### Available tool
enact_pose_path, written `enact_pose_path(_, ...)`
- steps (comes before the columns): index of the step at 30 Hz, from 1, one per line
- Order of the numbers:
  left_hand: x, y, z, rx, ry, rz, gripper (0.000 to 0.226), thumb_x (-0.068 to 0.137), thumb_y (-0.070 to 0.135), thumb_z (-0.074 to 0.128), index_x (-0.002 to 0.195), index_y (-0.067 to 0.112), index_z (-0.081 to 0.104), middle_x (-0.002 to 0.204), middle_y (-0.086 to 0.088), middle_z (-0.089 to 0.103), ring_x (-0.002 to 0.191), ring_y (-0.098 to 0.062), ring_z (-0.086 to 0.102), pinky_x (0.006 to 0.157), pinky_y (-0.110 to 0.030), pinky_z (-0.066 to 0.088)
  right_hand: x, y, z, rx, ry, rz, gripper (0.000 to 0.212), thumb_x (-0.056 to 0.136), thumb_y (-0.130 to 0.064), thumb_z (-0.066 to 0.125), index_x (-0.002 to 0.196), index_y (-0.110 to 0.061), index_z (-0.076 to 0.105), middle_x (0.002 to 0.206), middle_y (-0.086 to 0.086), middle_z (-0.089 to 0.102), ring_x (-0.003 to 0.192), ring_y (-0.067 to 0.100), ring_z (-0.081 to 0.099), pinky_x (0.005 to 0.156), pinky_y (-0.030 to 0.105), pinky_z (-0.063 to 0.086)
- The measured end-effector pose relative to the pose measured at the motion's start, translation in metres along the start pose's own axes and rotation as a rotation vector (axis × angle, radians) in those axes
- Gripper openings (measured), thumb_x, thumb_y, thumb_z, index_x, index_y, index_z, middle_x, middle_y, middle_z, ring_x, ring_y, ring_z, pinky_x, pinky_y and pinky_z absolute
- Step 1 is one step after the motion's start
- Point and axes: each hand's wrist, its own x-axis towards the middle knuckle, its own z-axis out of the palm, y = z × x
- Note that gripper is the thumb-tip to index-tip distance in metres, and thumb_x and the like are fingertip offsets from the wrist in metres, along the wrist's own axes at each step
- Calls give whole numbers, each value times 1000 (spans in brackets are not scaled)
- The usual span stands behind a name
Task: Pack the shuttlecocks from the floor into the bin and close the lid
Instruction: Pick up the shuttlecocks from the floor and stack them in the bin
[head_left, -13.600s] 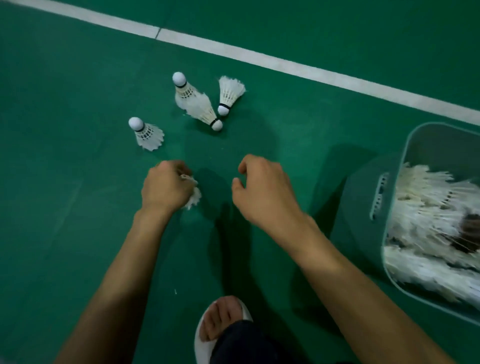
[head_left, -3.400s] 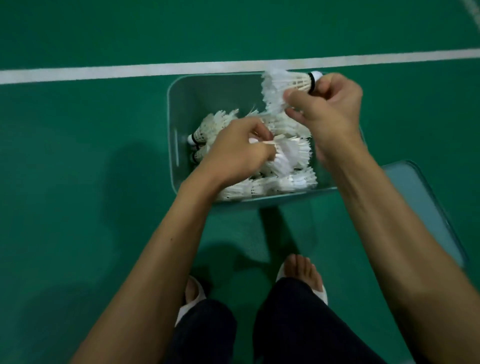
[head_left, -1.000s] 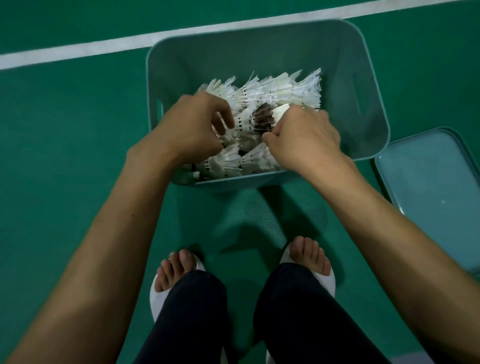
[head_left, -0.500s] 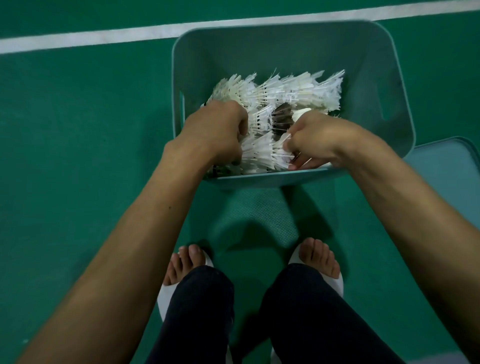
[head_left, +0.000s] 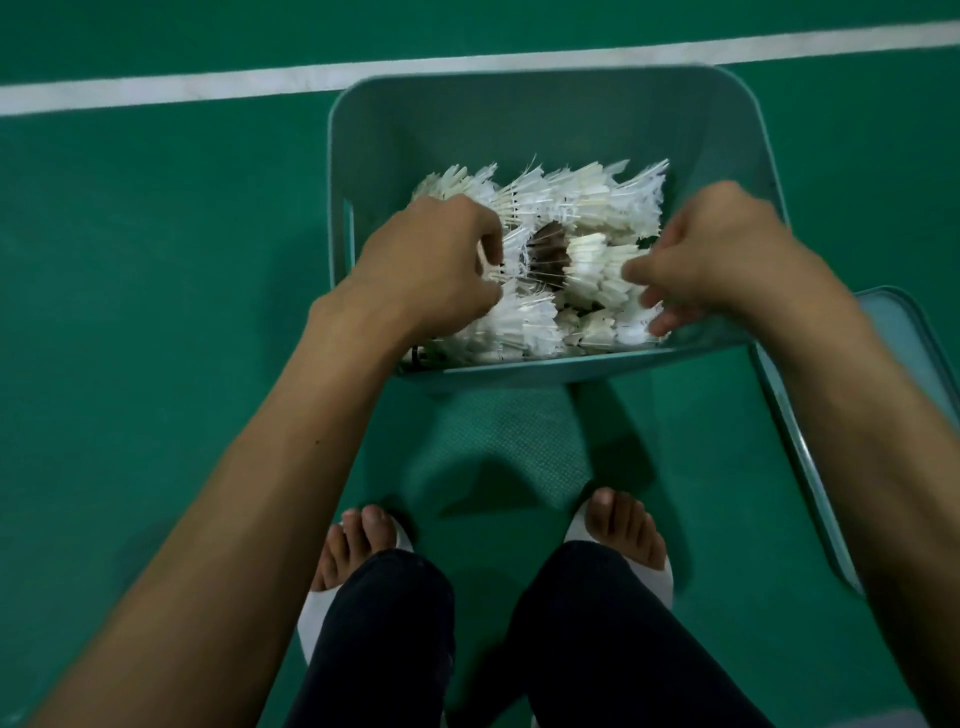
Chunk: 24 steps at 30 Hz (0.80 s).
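Dim overhead light, slight motion blur

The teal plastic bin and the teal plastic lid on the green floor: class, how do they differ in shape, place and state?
The teal plastic bin is deep with tall walls; the teal plastic lid is flat and shallow. The bin stands ahead of the feet with white shuttlecocks piled inside; the lid lies off to the right, holding nothing visible. Both hands, left hand and right hand, are at the bin; neither touches the lid. Both are teal with rounded corners.

One head-worn camera looks steeply down, close over the bin (head_left: 545, 119).
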Motion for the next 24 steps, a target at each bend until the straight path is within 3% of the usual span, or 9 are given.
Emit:
enact_pose_path(3, 14, 14, 10, 39, 108, 109, 19, 89, 26, 68, 107, 28, 72, 110, -1, 68, 112, -26, 61, 96, -46, 52, 10, 3, 0, -200, 162, -24, 13, 85, -16, 67, 94, -6, 68, 80, 15, 74, 63, 24, 76, 70, 30, 61)
enact_pose_path(6, 28, 30, 22, 142, 52, 215, 24, 94, 25, 63, 116, 32, 71, 121, -5, 57, 122, -30, 47, 100, -47, 43, 21, -1, 15, -89, 68, -21, 8, 88, -4, 67, 86, -6, 59, 84, 14, 71, 48, 24, 72, 44, 24, 54)
enact_pose_path(7, 31, 32, 25, 156, 10, 226, 27, 95, 22, 62, 119, 32, 70, 123, -5, 55, 122, -30, 46, 99, -47, 43, 26, -2, 19, -50, 72, -28, 11, 87, -1, 68, 86, -7, 59, 87, 14, 71, 51, 24, 73, 44, 25, 55)
enact_pose_path(10, 36, 33, 29, 174, -39, 202, 35, 95, 13, 60, 124, 31, 67, 126, -6, 53, 122, -30, 46, 98, -48, 44, 36, 1, 15, 130, 207, -51, 17, 79, 6, 76, 91, -2, 66, 76, 4, 68, 64, 17, 72, 69, 35, 64)
enact_pose_path(12, 36, 32, 29, 178, -31, 182, 39, 94, 10, 58, 125, 31, 66, 124, -5, 54, 121, -30, 47, 96, -47, 44, 39, 1, 11, 175, 221, -45, 21, 80, 6, 76, 96, -4, 65, 73, 0, 65, 63, 15, 70, 70, 32, 63)
enact_pose_path(16, 35, 34, 32, 168, -57, 151, 42, 92, 8, 57, 126, 32, 65, 117, -4, 53, 120, -30, 47, 94, -45, 43, 41, 2, 12, 72, 52, -49, 16, 86, -2, 76, 89, -5, 60, 88, 9, 68, 44, 11, 68, 43, 16, 52)
enact_pose_path(18, 34, 37, 30, 164, -49, 154, 40, 92, 10, 57, 123, 32, 67, 113, -4, 52, 119, -31, 49, 95, -47, 46, 40, 9, 5, 74, 63, -34, 15, 83, -6, 78, 94, -4, 67, 84, 12, 73, 50, 19, 73, 61, 31, 64)
enact_pose_path(20, 32, 39, 30, 159, -31, 163, 39, 93, 13, 57, 126, 33, 68, 119, -8, 55, 119, -31, 49, 97, -50, 47, 36, 20, -5, 70, 175, -82, 3, 80, -8, 75, 81, -9, 72, 67, 9, 75, 58, 23, 75, 76, 42, 65)
enact_pose_path(24, 37, 54, 31, 137, 66, 183, 41, 95, 13, 57, 133, 27, 63, 128, -9, 54, 122, -29, 47, 102, -45, 44, 35, 24, -18, 106, 388, -179, 14, 74, -20, 71, 76, -6, 69, 70, 11, 73, 71, 33, 74, 78, 42, 64)
